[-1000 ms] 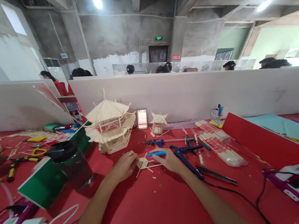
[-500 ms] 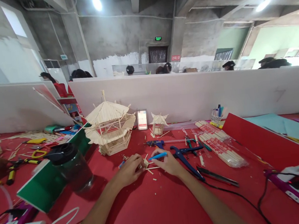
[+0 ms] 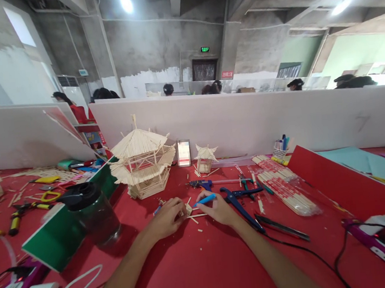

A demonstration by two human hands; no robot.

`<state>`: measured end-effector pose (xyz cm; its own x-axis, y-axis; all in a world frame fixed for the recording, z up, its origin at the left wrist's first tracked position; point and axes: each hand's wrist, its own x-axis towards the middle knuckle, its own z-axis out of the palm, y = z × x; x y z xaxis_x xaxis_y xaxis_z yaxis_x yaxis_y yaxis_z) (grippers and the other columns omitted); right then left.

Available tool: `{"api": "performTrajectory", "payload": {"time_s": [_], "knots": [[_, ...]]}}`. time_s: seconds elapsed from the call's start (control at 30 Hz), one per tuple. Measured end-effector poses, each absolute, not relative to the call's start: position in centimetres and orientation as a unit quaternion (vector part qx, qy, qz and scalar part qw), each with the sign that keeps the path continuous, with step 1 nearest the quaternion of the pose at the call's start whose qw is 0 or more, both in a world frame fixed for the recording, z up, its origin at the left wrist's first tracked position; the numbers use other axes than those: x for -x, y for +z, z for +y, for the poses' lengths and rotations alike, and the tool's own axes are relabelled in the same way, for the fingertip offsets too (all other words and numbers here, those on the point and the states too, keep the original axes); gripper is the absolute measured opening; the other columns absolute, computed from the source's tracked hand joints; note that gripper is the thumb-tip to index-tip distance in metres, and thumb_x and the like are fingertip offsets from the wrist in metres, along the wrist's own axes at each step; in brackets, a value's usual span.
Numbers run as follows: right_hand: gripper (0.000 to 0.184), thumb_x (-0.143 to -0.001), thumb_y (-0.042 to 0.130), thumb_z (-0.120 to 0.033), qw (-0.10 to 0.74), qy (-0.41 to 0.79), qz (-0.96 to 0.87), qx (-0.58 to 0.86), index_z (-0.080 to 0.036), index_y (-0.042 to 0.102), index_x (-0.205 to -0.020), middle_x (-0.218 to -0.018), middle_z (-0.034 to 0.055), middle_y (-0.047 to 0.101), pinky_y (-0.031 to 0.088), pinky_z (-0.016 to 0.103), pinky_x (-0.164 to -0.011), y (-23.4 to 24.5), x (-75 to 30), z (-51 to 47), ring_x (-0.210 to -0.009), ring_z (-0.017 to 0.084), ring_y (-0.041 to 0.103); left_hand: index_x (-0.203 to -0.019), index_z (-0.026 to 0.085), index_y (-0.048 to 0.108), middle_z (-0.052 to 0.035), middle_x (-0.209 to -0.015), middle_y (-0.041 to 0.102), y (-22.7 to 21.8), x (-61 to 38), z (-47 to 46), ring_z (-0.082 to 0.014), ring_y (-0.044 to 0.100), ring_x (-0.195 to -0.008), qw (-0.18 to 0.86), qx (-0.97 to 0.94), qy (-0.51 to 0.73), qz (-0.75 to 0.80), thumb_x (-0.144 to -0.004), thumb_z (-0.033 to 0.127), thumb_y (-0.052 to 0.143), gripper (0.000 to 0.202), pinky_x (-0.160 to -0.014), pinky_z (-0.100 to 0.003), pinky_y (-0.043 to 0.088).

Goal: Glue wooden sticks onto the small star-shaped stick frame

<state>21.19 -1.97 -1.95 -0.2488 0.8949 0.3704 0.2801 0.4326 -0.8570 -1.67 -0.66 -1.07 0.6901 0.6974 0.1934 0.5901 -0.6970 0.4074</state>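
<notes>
My right hand (image 3: 222, 211) is closed around a blue pen (image 3: 205, 201), its tip pointing left toward a small piece made of wooden sticks (image 3: 188, 209). My left hand (image 3: 168, 217) has its fingers curled at the left side of that stick piece, gripping it low over the red table. The fingertips partly hide the piece. Short cut sticks (image 3: 197, 216) lie just between the hands. Behind them stand a large stick pavilion model (image 3: 142, 163) and a smaller stick pavilion (image 3: 206, 158).
Right of my hands lie a blue-handled cutter (image 3: 238, 208), a glue gun (image 3: 202, 185), a black knife-like tool (image 3: 284, 227) and bagged sticks (image 3: 286, 184). On the left, a dark water bottle (image 3: 91, 214) stands beside a green divider (image 3: 48, 248). Power strips (image 3: 378, 241) sit at both sides.
My hands stay almost in place, with the pen and the stick piece still held. The view shifts slightly. At the far left, another person's hand has left the picture.
</notes>
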Motion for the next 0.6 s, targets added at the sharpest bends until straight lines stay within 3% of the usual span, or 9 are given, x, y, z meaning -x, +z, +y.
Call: {"api": "performTrajectory", "payload": {"time_s": [0.23, 0.43, 0.6], "knots": [[0.011, -0.084, 0.06, -0.029, 0.438, 0.323, -0.73, 0.413, -0.02, 0.063, -0.078, -0.075, 0.0002, 0.065, 0.045, 0.028, -0.07, -1.9, -21.1, -2.2, -0.071, 0.016, 0.059, -0.092, 0.02, 0.056, -0.0049, -0.103, 0.058, -0.9, 1.8, -0.4, -0.0185, 0.053, -0.092, 0.153, -0.899, 0.197, 0.359, -0.085, 0.011, 0.049, 0.013, -0.081, -0.029, 0.042], [0.01, -0.085, 0.059, -0.026, 0.427, 0.35, -0.738, 0.388, -0.02, 0.066, -0.083, -0.081, 0.0005, 0.068, 0.046, 0.028, -0.076, -2.4, -20.6, -2.5, -0.078, 0.017, 0.061, -0.094, 0.02, 0.055, -0.0047, -0.102, 0.057, -1.3, 1.3, -0.9, -0.0181, 0.054, -0.09, 0.163, -0.899, 0.198, 0.355, -0.092, 0.022, 0.049, 0.007, -0.082, -0.029, 0.042], [0.009, -0.084, 0.06, -0.027, 0.415, 0.35, -0.742, 0.393, -0.02, 0.065, -0.081, -0.078, 0.0004, 0.068, 0.047, 0.027, -0.073, -2.6, -20.6, -2.4, -0.074, 0.016, 0.061, -0.091, 0.02, 0.054, -0.0044, -0.098, 0.057, -1.9, 1.3, -0.5, -0.0177, 0.053, -0.087, 0.164, -0.901, 0.196, 0.351, -0.09, 0.02, 0.049, 0.006, -0.079, -0.028, 0.042]]}}
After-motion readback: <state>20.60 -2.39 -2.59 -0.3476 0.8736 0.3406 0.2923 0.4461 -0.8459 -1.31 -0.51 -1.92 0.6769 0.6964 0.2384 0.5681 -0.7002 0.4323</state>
